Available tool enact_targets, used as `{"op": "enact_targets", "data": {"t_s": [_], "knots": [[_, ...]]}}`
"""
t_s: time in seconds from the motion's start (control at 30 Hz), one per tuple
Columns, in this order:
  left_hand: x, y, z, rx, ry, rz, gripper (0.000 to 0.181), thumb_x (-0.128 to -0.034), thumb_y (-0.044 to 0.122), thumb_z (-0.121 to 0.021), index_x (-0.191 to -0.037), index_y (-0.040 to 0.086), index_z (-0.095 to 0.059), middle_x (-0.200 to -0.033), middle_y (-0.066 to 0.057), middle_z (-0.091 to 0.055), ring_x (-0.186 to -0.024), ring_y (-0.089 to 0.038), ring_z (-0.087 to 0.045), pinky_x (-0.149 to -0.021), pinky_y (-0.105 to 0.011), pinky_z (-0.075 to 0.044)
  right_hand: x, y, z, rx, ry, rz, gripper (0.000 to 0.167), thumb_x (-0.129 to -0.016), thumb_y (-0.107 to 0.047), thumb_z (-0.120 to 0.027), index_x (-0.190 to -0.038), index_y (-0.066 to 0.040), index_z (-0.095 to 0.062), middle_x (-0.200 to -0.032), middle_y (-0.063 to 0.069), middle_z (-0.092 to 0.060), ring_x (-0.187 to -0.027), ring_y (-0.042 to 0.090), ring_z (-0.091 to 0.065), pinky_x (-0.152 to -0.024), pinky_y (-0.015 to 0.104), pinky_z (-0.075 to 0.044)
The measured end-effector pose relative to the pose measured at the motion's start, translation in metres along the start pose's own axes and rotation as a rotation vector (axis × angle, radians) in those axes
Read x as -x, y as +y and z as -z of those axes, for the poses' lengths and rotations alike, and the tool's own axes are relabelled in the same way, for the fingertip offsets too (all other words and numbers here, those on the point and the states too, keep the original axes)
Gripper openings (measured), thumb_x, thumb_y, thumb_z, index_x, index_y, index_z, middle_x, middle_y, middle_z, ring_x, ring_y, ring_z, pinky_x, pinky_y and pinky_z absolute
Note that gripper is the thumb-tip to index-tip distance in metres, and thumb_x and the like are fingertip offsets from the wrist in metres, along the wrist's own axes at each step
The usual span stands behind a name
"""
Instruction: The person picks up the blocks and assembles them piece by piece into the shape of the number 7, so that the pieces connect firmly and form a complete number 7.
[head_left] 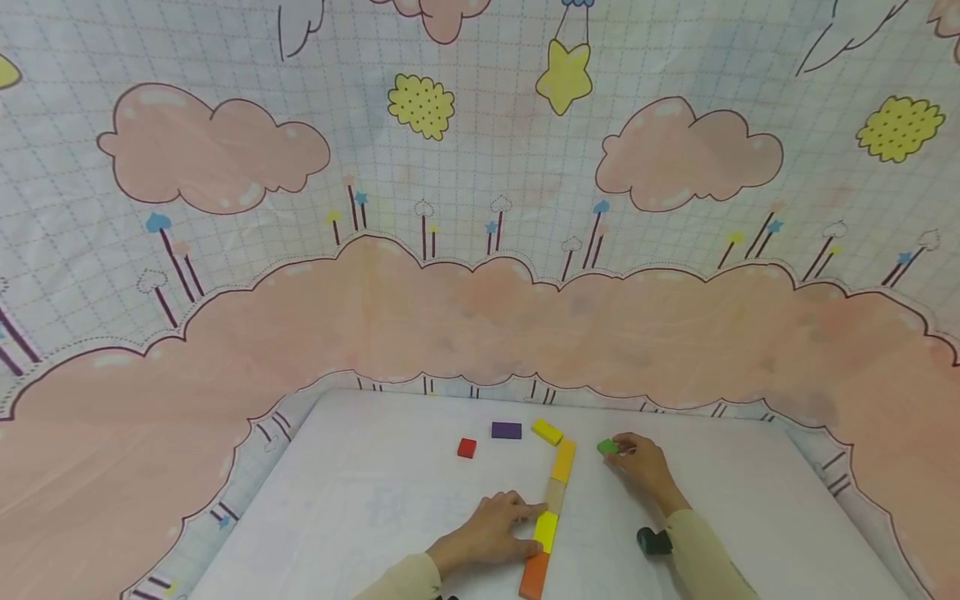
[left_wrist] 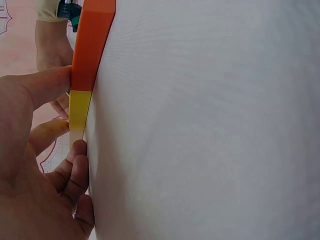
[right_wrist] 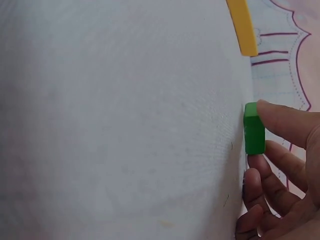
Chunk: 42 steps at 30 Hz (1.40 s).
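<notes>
A white table (head_left: 345, 467) spreads below, with a patterned cloth (head_left: 495, 158) rising behind it and along both sides. The cloth's print has pink clouds (head_left: 690, 158), a hanging yellow star (head_left: 564, 77), dotted yellow patches (head_left: 422, 106) and a scalloped pink band (head_left: 450, 325).

The left wrist view's top edge is cutting off the orange block (left_wrist: 92, 45), and the left grip (left_wrist: 25, 180) is hiding part of the pale block (left_wrist: 76, 135). Faint marks (head_left: 386, 505) on the bench (head_left: 318, 475) are possibly forming letters, blurring past reading.

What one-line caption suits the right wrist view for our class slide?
A right hand pinches a green block; an amber block lies apart.
</notes>
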<state>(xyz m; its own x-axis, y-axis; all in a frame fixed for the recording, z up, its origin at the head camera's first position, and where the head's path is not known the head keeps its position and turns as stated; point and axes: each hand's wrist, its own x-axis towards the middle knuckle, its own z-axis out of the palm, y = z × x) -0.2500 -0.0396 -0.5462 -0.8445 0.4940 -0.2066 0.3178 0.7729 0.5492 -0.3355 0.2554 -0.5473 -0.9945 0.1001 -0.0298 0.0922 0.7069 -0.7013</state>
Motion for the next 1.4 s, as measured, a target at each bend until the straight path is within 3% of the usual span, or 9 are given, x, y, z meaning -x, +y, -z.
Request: {"op": "enact_targets", "data": {"t_s": [0.77,1.0,1.23,1.4], "knots": [[0.001,0.000,0.000,-0.007,0.007,-0.020,0.055,-0.0849,0.048,-0.072,-0.136,0.047,-0.053,-0.105,0.013,-0.055,-0.093,-0.005,-0.045,-0.085,-0.030,-0.040,0.001,0.001,0.004,-0.008,-0.002,-0.031,0.039,-0.088,-0.019,-0.069,-0.123,-0.001,-0.063,-0.118,0.020,-0.064,-0.105,0.031,-0.058,-0.087,0.045,-0.049],[0.001,0.000,0.000,-0.007,0.005,-0.018,0.055,-0.0851,0.048,-0.072,-0.137,0.047,-0.053,-0.106,0.012,-0.056,-0.094,-0.006,-0.045,-0.086,-0.031,-0.040,0.002,0.000,0.008,-0.030,0.005,-0.007,0.039,-0.088,-0.015,-0.066,-0.123,0.001,-0.063,-0.117,0.020,-0.065,-0.101,0.030,-0.060,-0.083,0.041,-0.051],[0.000,-0.001,-0.001,-0.002,0.003,-0.010,0.055,-0.0848,0.049,-0.072,-0.136,0.048,-0.053,-0.106,0.012,-0.056,-0.094,-0.007,-0.044,-0.084,-0.030,-0.041,-0.001,0.000,0.010,-0.034,-0.008,0.025,0.041,-0.089,-0.014,-0.065,-0.127,0.000,-0.061,-0.121,0.020,-0.064,-0.107,0.031,-0.060,-0.089,0.045,-0.051],[0.000,-0.002,-0.002,-0.001,0.002,-0.007,0.055,-0.0846,0.049,-0.072,-0.136,0.048,-0.053,-0.106,0.012,-0.056,-0.094,-0.007,-0.044,-0.083,-0.029,-0.040,-0.002,-0.002,0.010,-0.053,-0.008,0.032,0.041,-0.089,-0.014,-0.066,-0.128,-0.003,-0.061,-0.122,0.019,-0.063,-0.108,0.030,-0.060,-0.084,0.040,-0.054]]}}
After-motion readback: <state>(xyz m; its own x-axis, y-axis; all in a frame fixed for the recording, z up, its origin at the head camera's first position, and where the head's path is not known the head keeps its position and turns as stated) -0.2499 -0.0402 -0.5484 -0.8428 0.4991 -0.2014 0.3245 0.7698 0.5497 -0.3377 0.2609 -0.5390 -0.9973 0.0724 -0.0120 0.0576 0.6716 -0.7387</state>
